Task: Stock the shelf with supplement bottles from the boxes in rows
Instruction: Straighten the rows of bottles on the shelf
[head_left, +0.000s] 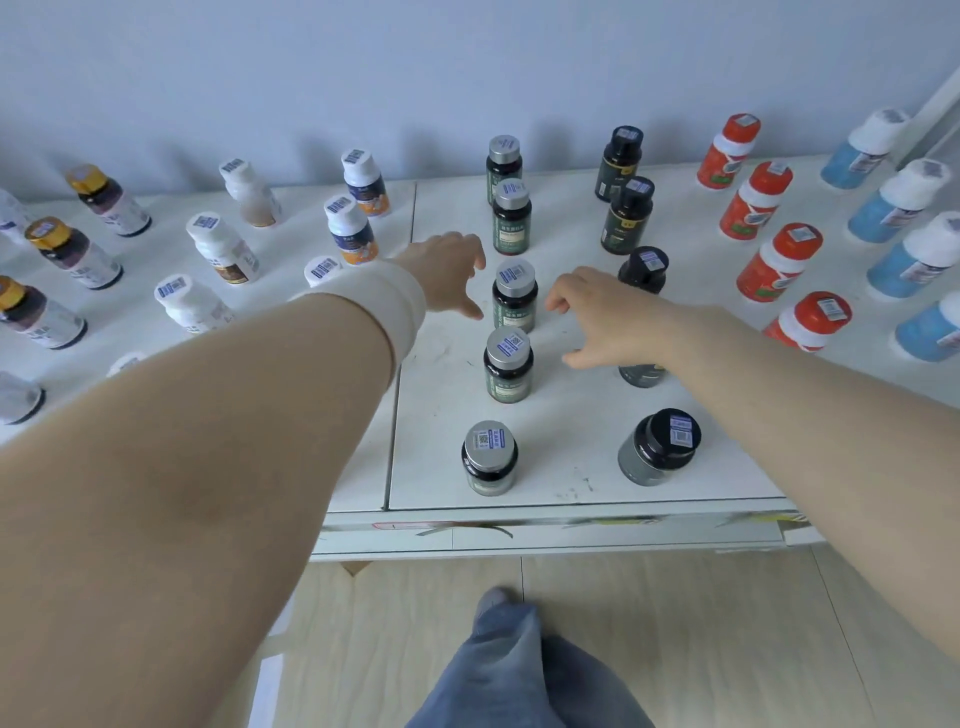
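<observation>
— White shelf (571, 457) against a pale wall (467, 62). Where is there open room?
— Bare lanes run left and right of the middle silver-capped bottle (514, 296). A panel seam (402, 332) lies left of it, and the front edge is well nearer us.
— Hands?
— Left hand (449, 278) just left of it with fingers spread, right hand (597, 317) just right and loosely curled. Both hold nothing.
— Its look?
— Upright, dark glass, green label, barcode sticker on the cap.

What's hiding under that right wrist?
A dark grey supplement bottle standing on the white shelf; only its lower body shows. The wrist of the right hand covers its cap.
</observation>
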